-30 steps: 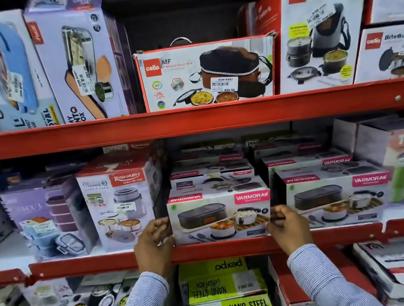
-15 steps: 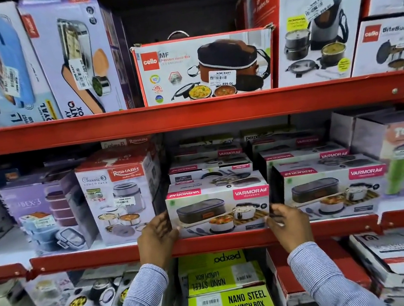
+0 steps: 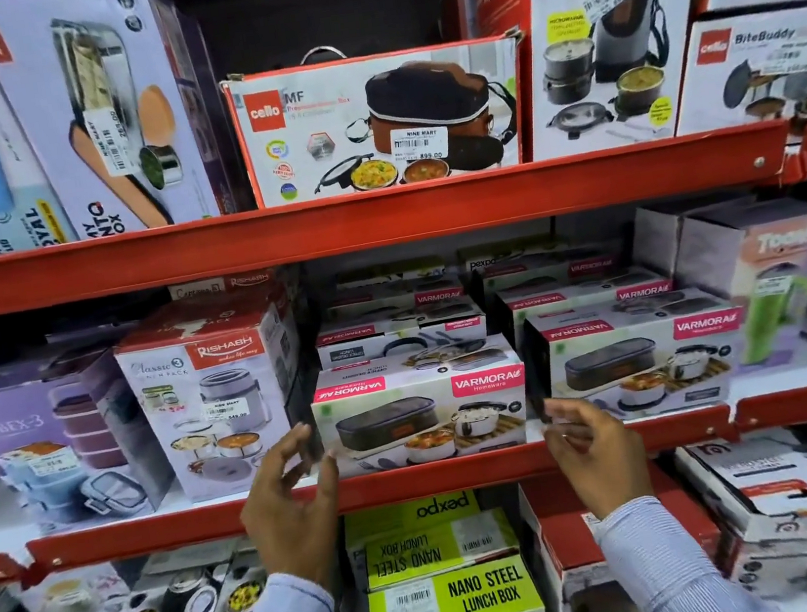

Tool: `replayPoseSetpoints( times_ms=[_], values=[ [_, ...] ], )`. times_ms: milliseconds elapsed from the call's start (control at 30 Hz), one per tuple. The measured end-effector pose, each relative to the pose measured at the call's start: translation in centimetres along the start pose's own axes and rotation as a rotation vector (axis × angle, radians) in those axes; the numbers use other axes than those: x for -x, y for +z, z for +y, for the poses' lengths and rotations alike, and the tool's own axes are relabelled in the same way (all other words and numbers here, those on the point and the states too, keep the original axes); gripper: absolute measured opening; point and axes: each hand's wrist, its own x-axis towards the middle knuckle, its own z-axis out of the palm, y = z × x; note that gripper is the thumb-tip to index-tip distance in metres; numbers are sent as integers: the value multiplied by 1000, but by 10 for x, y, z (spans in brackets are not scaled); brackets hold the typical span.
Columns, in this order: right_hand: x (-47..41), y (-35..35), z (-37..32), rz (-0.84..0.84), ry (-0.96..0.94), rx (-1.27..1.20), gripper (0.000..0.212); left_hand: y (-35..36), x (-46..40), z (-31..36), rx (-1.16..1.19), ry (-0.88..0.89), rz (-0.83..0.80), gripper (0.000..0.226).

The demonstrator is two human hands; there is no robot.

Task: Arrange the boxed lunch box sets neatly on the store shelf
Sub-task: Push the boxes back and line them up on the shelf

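Observation:
A white Varmora lunch box set [image 3: 421,409] sits at the front of the middle shelf [image 3: 415,480], with more Varmora boxes stacked behind it. A second Varmora box [image 3: 642,360] stands to its right. My left hand [image 3: 288,498] hovers just off the front box's left edge, fingers spread, holding nothing. My right hand [image 3: 593,455] hovers at the box's right edge, fingers apart, in the gap between the two Varmora boxes. Neither hand grips the box.
A Rishabh Classic 3 box [image 3: 207,400] stands left of the front box and a purple box [image 3: 36,440] further left. Cello boxes [image 3: 375,123] fill the top shelf. Green Nano Steel boxes [image 3: 454,604] sit below. A green tumbler box [image 3: 772,285] is at right.
Both hands have come off the front Varmora box and pulled slightly back toward me, fingers opening. The camera has moved closer to the shelf.

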Motion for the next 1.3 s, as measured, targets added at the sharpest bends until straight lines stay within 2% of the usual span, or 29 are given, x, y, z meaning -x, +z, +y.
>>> replayPoseSetpoints(
  times_ms=[67,167,300,433,600,767,900,1133,1300],
  values=[
    [5,-14,3,75,4,-35,23,6,12,16,93,109,36,25],
    [6,-39,8,160,-33,-41,19,23,32,42,193,198,0,16],
    [-8,-81,23,268,-85,-13,19,58,64,83,268,205,-111,8],
    [-38,-117,56,317,-109,-62,17,100,91,116,277,177,-200,17],
    [-73,-159,95,223,-107,-84,24,166,123,140,156,106,-199,30],
    [-100,-184,124,66,-32,-10,50,208,139,145,-73,8,-262,61],
    [-113,-191,128,-85,-2,65,58,226,133,143,-184,-49,-254,73],
    [-130,-193,137,-264,50,86,61,241,123,141,-176,-88,-214,77],
    [-129,-192,134,-265,42,45,61,240,123,135,-122,-45,-171,71]
  ],
)
